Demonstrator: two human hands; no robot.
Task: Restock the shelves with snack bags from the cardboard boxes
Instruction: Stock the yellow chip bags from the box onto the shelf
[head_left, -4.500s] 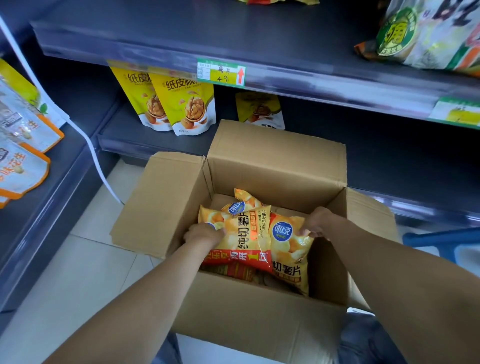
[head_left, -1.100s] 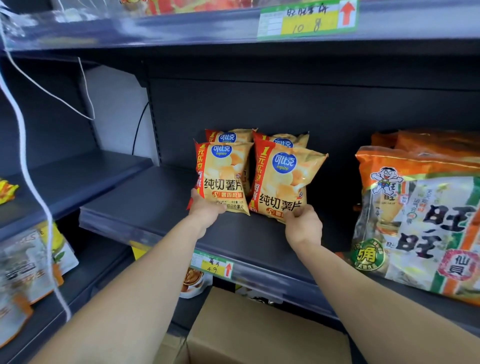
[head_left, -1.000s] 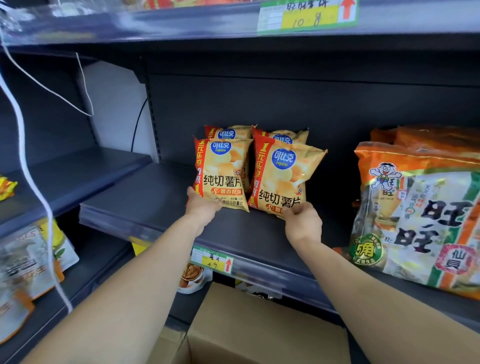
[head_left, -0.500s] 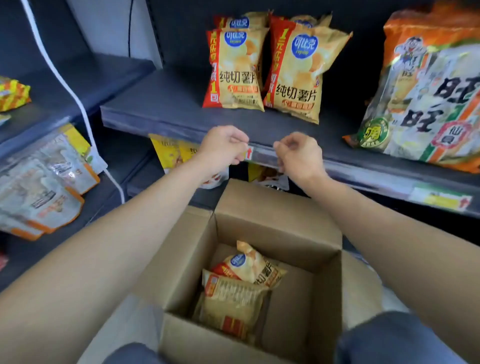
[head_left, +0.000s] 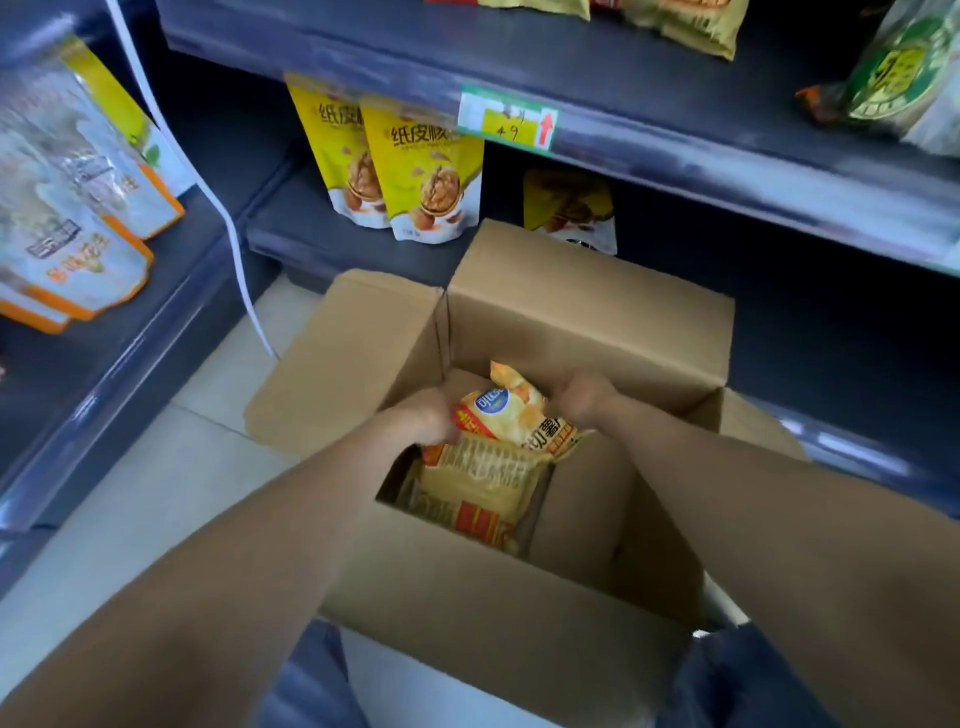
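An open cardboard box (head_left: 587, 312) stands on the floor in front of the shelves. Inside it lie yellow-orange chip bags: one (head_left: 511, 415) tilted on top, face up, and another (head_left: 478, 488) below it, back side up. My left hand (head_left: 421, 421) is down in the box with its fingers curled at the top bag's left edge. My right hand (head_left: 582, 397) is curled at that bag's right edge. The fingertips are hidden. The bottoms of chip bags (head_left: 691, 21) stocked on the dark shelf (head_left: 675, 150) show at the top edge.
Yellow walnut bags (head_left: 426, 176) stand on the low shelf behind the box. A price tag (head_left: 506, 122) hangs on the shelf edge above. A large green-labelled bag (head_left: 904, 73) sits top right. Pouches (head_left: 78, 208) fill the left shelf, and a white cord (head_left: 228, 218) hangs beside it.
Both hands let go of the chip bags on the shelf, dropped past the shelf edge and went into the box onto the top bag. My view tilted down.
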